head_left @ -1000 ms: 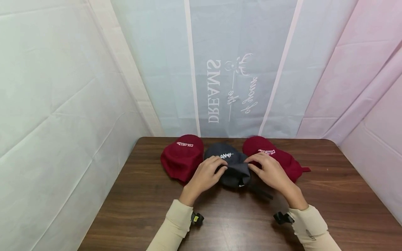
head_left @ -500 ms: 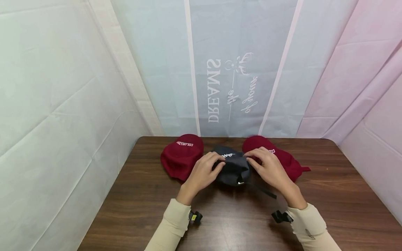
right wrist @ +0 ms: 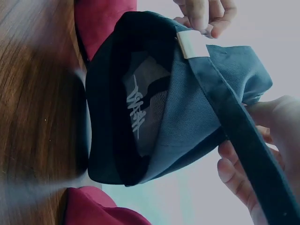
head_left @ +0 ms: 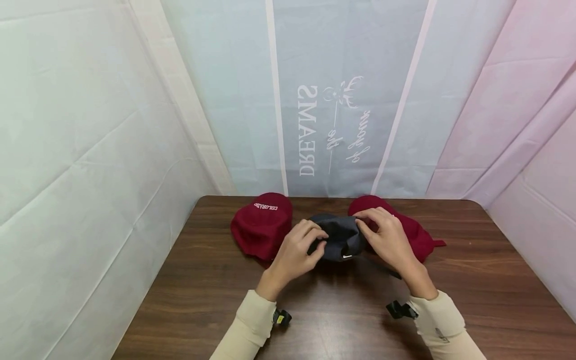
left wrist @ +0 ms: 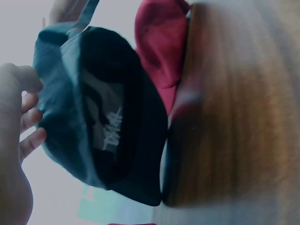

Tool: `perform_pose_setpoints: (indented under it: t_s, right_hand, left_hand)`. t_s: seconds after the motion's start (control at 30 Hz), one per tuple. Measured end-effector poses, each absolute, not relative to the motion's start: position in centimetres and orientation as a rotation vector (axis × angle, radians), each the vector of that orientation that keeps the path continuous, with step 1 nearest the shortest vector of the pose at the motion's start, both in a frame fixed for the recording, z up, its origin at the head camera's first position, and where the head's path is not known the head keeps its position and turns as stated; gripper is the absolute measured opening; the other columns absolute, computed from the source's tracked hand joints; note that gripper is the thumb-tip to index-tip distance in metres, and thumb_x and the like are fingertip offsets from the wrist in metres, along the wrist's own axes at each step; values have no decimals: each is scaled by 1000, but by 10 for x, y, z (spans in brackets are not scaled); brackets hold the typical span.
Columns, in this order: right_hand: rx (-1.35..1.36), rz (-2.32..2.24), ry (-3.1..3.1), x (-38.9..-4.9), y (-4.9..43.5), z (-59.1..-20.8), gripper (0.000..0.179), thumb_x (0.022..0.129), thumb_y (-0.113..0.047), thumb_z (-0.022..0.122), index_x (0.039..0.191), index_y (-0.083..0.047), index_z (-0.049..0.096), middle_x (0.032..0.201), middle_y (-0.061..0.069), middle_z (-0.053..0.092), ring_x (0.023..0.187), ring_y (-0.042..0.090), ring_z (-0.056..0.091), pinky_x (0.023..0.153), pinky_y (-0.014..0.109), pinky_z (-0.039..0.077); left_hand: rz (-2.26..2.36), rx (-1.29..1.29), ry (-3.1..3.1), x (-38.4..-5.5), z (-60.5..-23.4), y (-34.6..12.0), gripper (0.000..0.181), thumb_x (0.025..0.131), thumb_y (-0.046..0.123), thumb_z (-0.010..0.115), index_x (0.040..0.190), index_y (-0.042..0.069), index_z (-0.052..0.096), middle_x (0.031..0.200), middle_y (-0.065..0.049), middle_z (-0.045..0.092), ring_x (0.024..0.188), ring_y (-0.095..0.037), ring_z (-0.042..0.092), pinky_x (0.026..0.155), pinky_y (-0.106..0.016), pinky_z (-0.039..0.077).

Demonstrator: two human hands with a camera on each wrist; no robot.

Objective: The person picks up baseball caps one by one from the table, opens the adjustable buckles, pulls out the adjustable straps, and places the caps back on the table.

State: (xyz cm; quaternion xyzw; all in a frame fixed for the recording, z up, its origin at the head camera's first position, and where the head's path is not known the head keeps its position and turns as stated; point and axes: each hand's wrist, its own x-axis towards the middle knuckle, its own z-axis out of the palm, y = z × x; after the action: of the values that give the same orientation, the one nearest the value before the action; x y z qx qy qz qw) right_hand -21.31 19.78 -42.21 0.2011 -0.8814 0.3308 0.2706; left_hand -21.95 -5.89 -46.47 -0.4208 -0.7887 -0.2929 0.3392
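A dark baseball cap is between both hands at the far side of the table, tilted so its inside and white lettering show in both wrist views. My left hand pinches the crown on the left side; its thumb and fingers press the cloth in the left wrist view. The right hand grips the crown from the other side. A long back strap with a metal buckle hangs off the cap and crosses in front of the right fingers.
A red cap with white COLORADO lettering lies left of the dark one. Another red cap lies to the right, partly behind the right hand. The wooden table ends at a printed cloth backdrop; white cloth walls flank it.
The dark cap has been tipped up, its front lettering now out of sight in the head view. Both hands stayed on it and shifted slightly; the red caps have not moved.
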Motion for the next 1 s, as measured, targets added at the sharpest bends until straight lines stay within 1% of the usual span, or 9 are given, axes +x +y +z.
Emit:
perform_pose_setpoints:
  t_s: [0.07, 0.13, 0.23, 0.33, 0.43, 0.53, 0.7, 0.83, 1.0]
  right_hand:
    - [537, 906, -2356, -214, 198, -423, 18, 92, -3, 80, 109, -11, 81, 99, 5, 77, 89, 17, 65, 76, 17, 49]
    - [537, 920, -2341, -214, 197, -423, 17, 92, -4, 80, 108, -11, 80, 98, 5, 77, 88, 16, 64, 76, 14, 47]
    - [532, 932, -2332, -216, 197, -423, 16, 93, -4, 79, 108, -11, 80, 98, 5, 76, 86, 16, 62, 75, 14, 47]
    - [523, 937, -2335, -216, 196, -424, 16, 93, -4, 79, 108, -12, 80, 98, 5, 76, 86, 16, 62, 74, 17, 48]
    - [518, 940, -2339, -216, 196, -424, 16, 94, -5, 79, 108, -11, 80, 97, 5, 76, 87, 15, 62, 73, 20, 48]
    - [523, 939, -2336, -215, 195, -424, 15, 94, -4, 79, 107, -11, 80, 97, 5, 76, 86, 15, 61, 71, 21, 46]
    - [536, 950, -2319, -215, 195, -425, 17, 93, -2, 79, 108, -11, 78, 100, 4, 73, 79, 17, 57, 68, 17, 43]
    - [519, 990, -2323, -214, 196, -426, 21, 91, -1, 80, 108, -10, 71, 102, 4, 67, 75, 17, 56, 66, 16, 44]
    - [534, 997, -2355, -212, 198, -427, 24, 89, -1, 82, 102, -12, 66, 95, 1, 64, 73, 15, 54, 64, 21, 47]
  left_hand:
    - [-726, -1151, -2074, -217, -468, -56, 15, 93, 16, 77, 107, 12, 73, 108, 0, 67, 97, -14, 61, 88, -25, 54]
    - [-687, -1194, -2100, -215, -471, -54, 21, 92, 23, 80, 110, 13, 73, 111, 0, 67, 99, -13, 61, 90, -25, 54]
    - [-622, -1226, -2139, -213, -473, -50, 36, 87, 31, 87, 116, 14, 72, 118, -1, 66, 104, -14, 60, 93, -28, 52]
    - [-533, -1223, -2169, -212, -475, -47, 42, 85, 29, 89, 120, 15, 70, 121, 0, 64, 107, -15, 58, 93, -29, 51]
    - [-477, -1203, -2188, -211, -476, -45, 34, 88, 18, 83, 118, 14, 67, 119, 0, 63, 106, -14, 58, 90, -28, 51]
    - [-484, -1183, -2182, -210, -476, -45, 25, 89, 11, 76, 112, 14, 66, 116, 0, 64, 103, -13, 58, 87, -26, 50]
    - [-557, -1163, -2161, -209, -473, -46, 14, 92, 9, 72, 104, 14, 66, 112, 0, 63, 98, -12, 59, 86, -26, 52]
    - [-631, -1135, -2162, -209, -471, -46, 12, 94, 9, 71, 104, 13, 66, 112, 0, 63, 99, -12, 59, 91, -27, 54]
    - [-715, -1091, -2166, -210, -471, -48, 14, 93, 7, 70, 104, 12, 64, 113, -1, 63, 101, -13, 61, 94, -26, 56]
